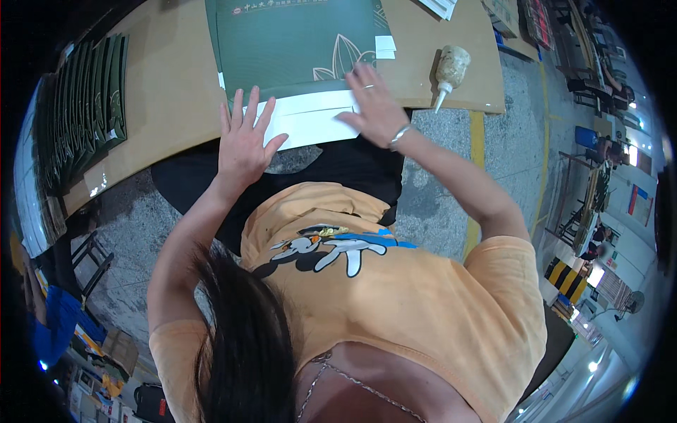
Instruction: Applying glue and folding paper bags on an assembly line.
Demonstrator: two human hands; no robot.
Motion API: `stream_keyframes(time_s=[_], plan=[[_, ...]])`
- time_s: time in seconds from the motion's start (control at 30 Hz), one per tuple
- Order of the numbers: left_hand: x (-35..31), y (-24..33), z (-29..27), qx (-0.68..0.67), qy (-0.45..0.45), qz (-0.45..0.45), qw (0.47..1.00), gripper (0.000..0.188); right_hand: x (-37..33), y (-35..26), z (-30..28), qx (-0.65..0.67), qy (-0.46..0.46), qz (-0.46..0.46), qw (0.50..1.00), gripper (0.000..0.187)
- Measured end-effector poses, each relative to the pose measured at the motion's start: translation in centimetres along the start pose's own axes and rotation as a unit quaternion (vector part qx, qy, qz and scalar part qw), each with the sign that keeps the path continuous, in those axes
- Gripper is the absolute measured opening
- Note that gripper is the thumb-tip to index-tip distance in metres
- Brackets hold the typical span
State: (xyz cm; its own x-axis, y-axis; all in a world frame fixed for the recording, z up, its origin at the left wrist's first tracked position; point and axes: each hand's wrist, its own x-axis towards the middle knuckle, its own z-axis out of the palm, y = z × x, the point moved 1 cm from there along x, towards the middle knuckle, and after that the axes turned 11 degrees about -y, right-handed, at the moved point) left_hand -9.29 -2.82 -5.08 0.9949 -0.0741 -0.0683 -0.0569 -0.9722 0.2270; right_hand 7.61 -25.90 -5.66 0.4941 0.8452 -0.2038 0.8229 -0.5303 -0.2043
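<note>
Both hands flat-spread at the white strip along the green bag's near edge.

Left hand (pixel 247 137), fingers fanned, lies at the strip's left end; right hand (pixel 377 106), spread and blurred, sits over the right end, pressure impossible to tell. Neither pinches anything. White strip (pixel 307 120) lies across the near end of the green bag (pixel 289 53), seemingly reaching past the worktop (pixel 169 88) edge. For a good job, I'd anchor with the left, square the strip to the bag, then smooth outward with the right; the overhang probably needs support, or it may buckle. Squeeze bottle (pixel 452 67) lies well apart at right; best kept clear of the sweeping forearm.
</note>
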Motion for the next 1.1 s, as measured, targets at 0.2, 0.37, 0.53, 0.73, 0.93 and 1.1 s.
stream_keyframes(time_s=[0.2,0.37,0.53,0.73,0.93,1.1], plan=[[0.6,-0.4,0.3,-0.015,0.009,-0.004,1.0,0.067,-1.2,2.1,0.5,-0.001,0.028,0.015,0.999,0.082],[0.1,-0.1,-1.1,-0.035,0.0,0.0,0.999,0.079,-1.3,1.6,-0.2,-0.008,-0.006,0.033,0.999,0.083],[-2.0,0.4,-1.2,-0.069,0.064,-0.017,0.995,0.092,-1.9,-0.3,-0.3,-0.021,0.119,0.07,0.99,0.083],[-2.0,0.0,-0.8,-0.109,0.11,0.023,0.988,0.076,-3.1,-0.7,-2.0,0.106,0.17,0.024,0.979,0.063],[-1.2,-1.2,-1.0,-0.106,0.139,0.055,0.983,0.067,-4.6,0.0,-2.2,0.194,0.175,0.031,0.965,0.057],[-1.3,-2.4,-0.9,-0.066,0.051,0.108,0.991,0.037,-5.8,-0.5,-1.8,0.035,0.078,-0.008,0.996,0.048]])
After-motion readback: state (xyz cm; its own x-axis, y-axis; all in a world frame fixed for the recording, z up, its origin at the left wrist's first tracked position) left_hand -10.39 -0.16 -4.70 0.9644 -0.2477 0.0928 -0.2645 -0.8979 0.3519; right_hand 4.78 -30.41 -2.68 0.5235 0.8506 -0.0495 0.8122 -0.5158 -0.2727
